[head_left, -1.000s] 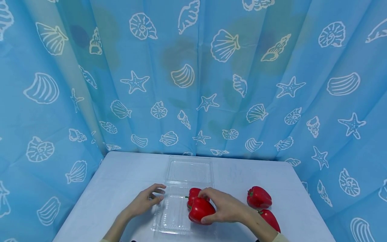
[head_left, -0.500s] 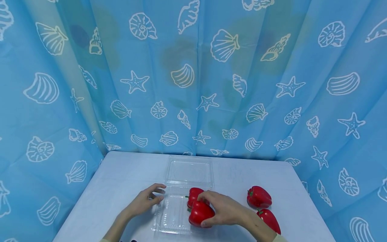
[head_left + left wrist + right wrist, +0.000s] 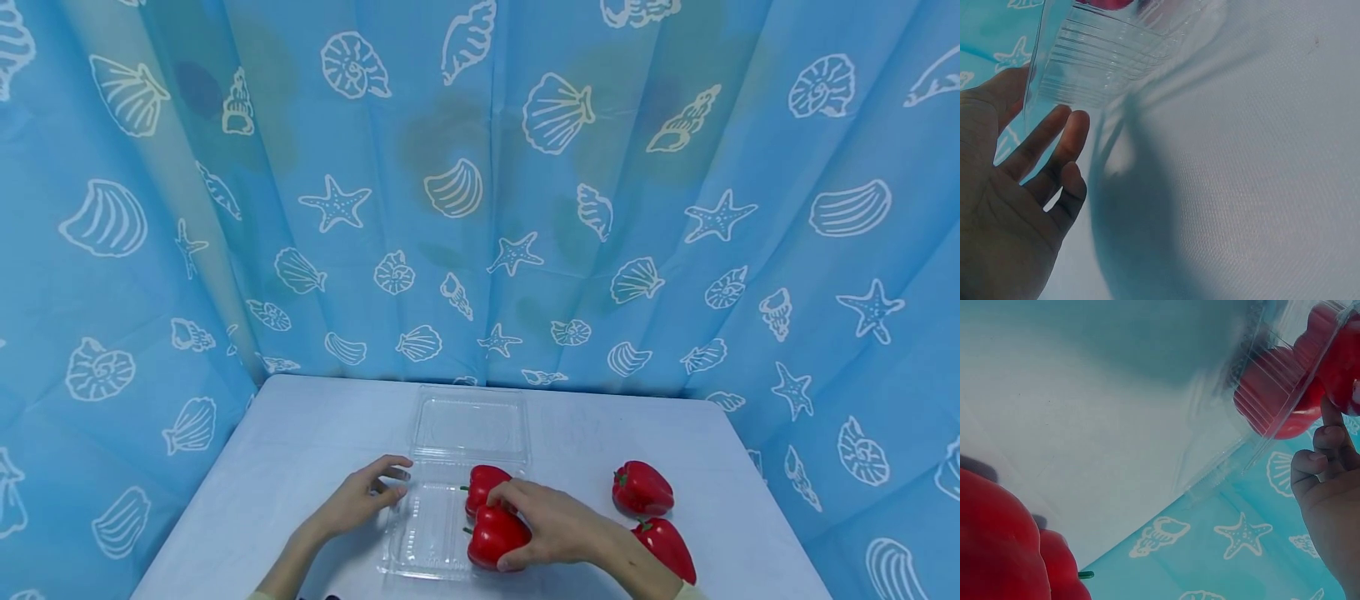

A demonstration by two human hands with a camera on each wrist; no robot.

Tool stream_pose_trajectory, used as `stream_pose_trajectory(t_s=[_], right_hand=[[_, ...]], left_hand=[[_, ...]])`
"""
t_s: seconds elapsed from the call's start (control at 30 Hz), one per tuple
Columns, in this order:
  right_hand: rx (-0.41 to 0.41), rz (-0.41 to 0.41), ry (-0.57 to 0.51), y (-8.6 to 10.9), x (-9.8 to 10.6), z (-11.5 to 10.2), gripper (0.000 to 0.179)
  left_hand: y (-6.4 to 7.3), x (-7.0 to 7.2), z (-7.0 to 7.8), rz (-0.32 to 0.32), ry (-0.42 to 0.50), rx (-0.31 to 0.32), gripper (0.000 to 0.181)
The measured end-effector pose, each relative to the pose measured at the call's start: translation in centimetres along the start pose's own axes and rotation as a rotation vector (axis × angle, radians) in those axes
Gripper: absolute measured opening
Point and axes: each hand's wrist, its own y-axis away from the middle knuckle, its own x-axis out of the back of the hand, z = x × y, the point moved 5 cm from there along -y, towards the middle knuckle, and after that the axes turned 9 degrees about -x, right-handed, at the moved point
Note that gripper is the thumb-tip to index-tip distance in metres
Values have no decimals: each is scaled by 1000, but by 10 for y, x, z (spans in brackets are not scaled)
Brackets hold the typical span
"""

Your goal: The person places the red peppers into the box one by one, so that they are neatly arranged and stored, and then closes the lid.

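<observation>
A clear plastic clamshell container (image 3: 427, 533) lies with its lid (image 3: 471, 421) folded back, away from me. My right hand (image 3: 558, 525) grips a red bell pepper (image 3: 495, 537) at the right half of the container's base, thumb on the near side and fingers on the far side. Just behind it another red bell pepper (image 3: 483, 487) sits in the base. The left hand (image 3: 360, 500) is beside the container's left edge, fingers loosely bent and holding nothing. In the left wrist view its fingertips are close to the ribbed clear wall (image 3: 1097, 62); whether they touch I cannot tell.
Two more red bell peppers lie on the white table (image 3: 315, 442) to the right: one farther back (image 3: 642, 488), one nearer (image 3: 667, 548), partly behind the right forearm. A blue curtain (image 3: 480, 292) with white shell prints hangs around the table's back and sides.
My right hand has lowered the gripped pepper slightly toward the near side, and its stem now points left. More of the pepper behind shows. The left hand has stayed in place.
</observation>
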Motion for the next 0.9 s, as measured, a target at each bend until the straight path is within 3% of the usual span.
stream_pose_trajectory(t_s=[0.57,0.9], right_hand=[[3,6,57,-1,-7,2,76],[-1,-10,79,-1,-6,3,71]], left_hand=[[0,-1,2,0,10,16,44],[2,0,4,-5,34,-10,42]])
